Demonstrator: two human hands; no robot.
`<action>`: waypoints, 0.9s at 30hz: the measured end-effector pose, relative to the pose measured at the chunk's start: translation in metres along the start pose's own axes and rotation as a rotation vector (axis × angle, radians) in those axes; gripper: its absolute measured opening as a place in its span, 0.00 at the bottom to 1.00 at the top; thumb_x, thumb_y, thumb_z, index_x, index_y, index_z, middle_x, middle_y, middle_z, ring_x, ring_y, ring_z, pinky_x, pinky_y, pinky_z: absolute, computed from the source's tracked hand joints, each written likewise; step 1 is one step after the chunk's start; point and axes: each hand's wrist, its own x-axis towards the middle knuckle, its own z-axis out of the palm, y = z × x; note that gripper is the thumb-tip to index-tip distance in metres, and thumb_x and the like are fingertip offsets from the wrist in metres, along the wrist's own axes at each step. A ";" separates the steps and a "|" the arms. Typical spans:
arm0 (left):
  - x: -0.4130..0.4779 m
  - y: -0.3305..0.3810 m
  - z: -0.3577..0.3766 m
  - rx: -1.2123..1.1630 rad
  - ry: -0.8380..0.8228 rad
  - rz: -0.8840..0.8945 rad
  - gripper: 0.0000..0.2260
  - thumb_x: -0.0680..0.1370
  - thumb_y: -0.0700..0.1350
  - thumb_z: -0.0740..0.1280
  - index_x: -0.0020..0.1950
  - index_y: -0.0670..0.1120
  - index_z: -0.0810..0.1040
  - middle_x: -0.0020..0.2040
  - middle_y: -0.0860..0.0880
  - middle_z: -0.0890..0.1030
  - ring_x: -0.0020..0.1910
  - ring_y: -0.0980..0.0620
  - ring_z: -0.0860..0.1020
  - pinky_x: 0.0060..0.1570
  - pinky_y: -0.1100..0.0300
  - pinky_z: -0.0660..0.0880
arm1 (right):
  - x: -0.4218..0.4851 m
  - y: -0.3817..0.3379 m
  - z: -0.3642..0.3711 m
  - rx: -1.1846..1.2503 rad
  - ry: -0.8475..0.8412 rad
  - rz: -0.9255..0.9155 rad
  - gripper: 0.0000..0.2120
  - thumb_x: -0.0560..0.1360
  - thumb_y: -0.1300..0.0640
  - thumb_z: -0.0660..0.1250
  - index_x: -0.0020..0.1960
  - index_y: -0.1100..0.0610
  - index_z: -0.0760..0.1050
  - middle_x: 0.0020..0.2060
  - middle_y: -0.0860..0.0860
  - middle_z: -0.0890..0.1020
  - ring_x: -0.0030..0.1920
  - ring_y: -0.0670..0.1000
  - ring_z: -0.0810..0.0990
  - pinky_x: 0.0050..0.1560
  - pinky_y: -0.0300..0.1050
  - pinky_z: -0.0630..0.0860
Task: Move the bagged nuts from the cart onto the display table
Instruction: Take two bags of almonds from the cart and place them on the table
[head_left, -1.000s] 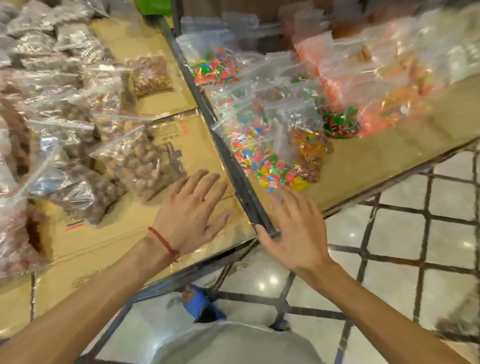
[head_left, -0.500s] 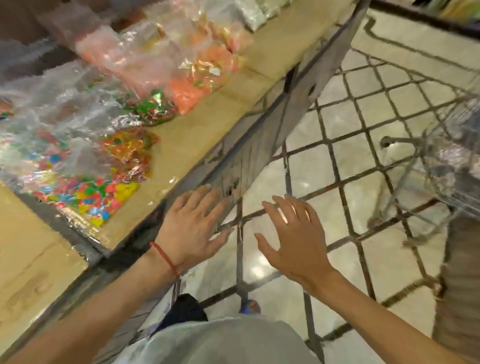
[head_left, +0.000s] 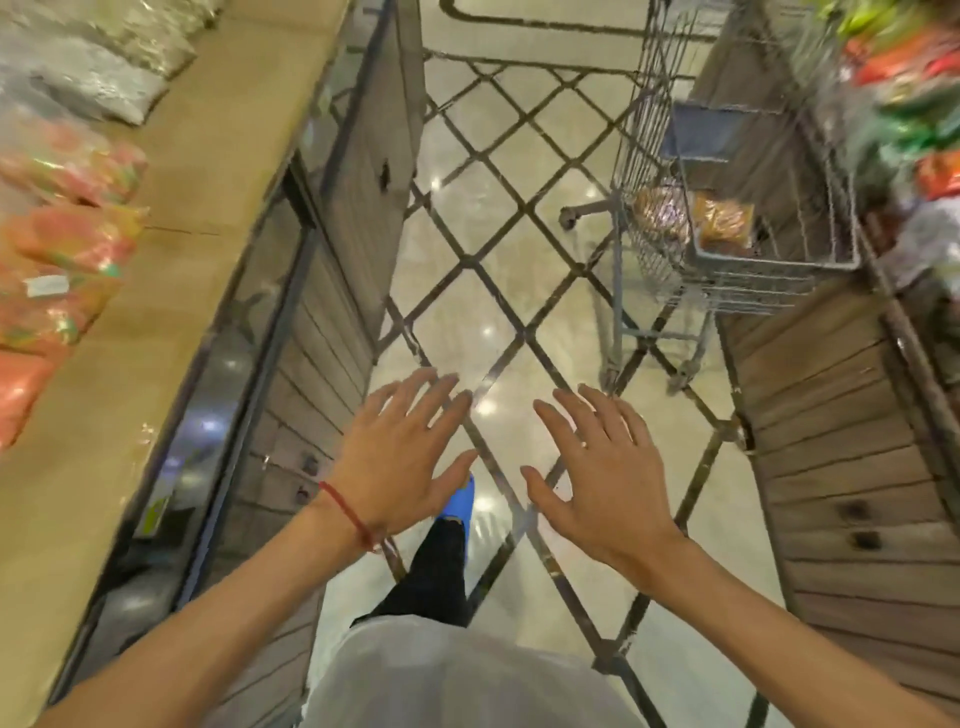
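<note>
The left hand (head_left: 400, 452) and right hand (head_left: 597, 478) hung spread and empty. The bagged nuts (head_left: 722, 223) lay in the wire cart (head_left: 774, 266) at one o'clock, likely soft, slippery and lumpy, best cupped underneath.

We record a cream floor (head_left: 550, 171) with dark diamond lattice; grey cart (head_left: 779, 266), brown bagged nuts (head_left: 724, 221) at 1 o'clock; blue shoe (head_left: 460, 501).
</note>
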 end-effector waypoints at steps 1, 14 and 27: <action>0.023 -0.007 0.002 -0.010 -0.001 0.025 0.28 0.81 0.62 0.60 0.75 0.47 0.74 0.74 0.44 0.75 0.75 0.41 0.71 0.68 0.42 0.73 | 0.015 0.010 0.001 -0.013 -0.014 0.024 0.30 0.80 0.37 0.64 0.76 0.53 0.75 0.73 0.55 0.78 0.76 0.61 0.73 0.79 0.59 0.62; 0.334 -0.099 -0.004 -0.021 0.091 0.369 0.25 0.79 0.59 0.66 0.70 0.45 0.77 0.70 0.42 0.78 0.70 0.39 0.75 0.63 0.43 0.76 | 0.227 0.129 0.019 -0.033 0.046 0.410 0.28 0.81 0.39 0.64 0.74 0.54 0.76 0.71 0.55 0.79 0.74 0.60 0.75 0.77 0.60 0.66; 0.638 -0.066 0.019 0.022 -0.018 0.558 0.26 0.80 0.60 0.63 0.72 0.46 0.76 0.71 0.46 0.77 0.73 0.42 0.72 0.65 0.45 0.73 | 0.394 0.339 0.064 -0.039 0.073 0.664 0.29 0.81 0.39 0.63 0.75 0.55 0.75 0.70 0.56 0.79 0.74 0.61 0.74 0.75 0.63 0.69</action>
